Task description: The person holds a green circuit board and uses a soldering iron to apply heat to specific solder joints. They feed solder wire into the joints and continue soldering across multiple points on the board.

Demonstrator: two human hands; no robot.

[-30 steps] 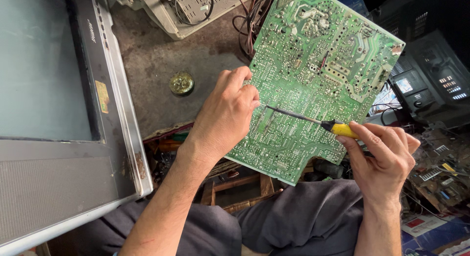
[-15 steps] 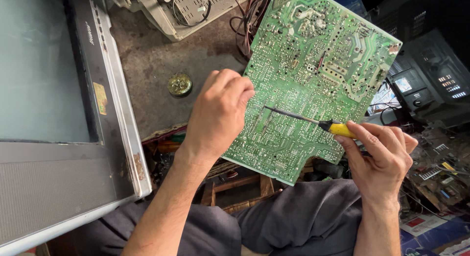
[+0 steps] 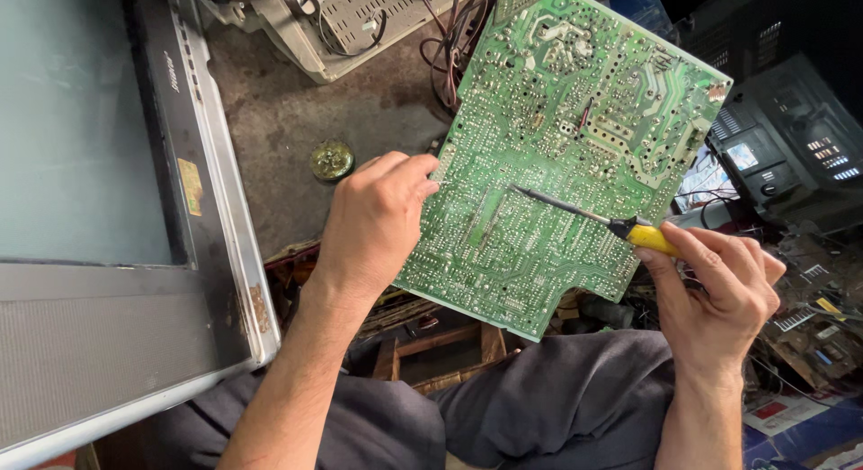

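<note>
A large green circuit board (image 3: 575, 119), solder side up, lies tilted across the middle of the view above my lap. My left hand (image 3: 376, 220) grips its left edge, fingers curled over the rim. My right hand (image 3: 719, 286) holds a soldering iron (image 3: 589, 217) by its yellow handle at the board's right edge. The dark metal tip points left and rests over the board's middle.
A grey television set (image 3: 117, 254) stands at the left. A small round brass tin (image 3: 332, 160) lies on the dirty worktop. A beige casing with wires (image 3: 360, 21) sits at the top, a black device (image 3: 782, 155) and scattered parts at the right.
My left hand has slid left, off the board's face to its edge. The soldering iron's tip has stayed over the board's middle with little change.
</note>
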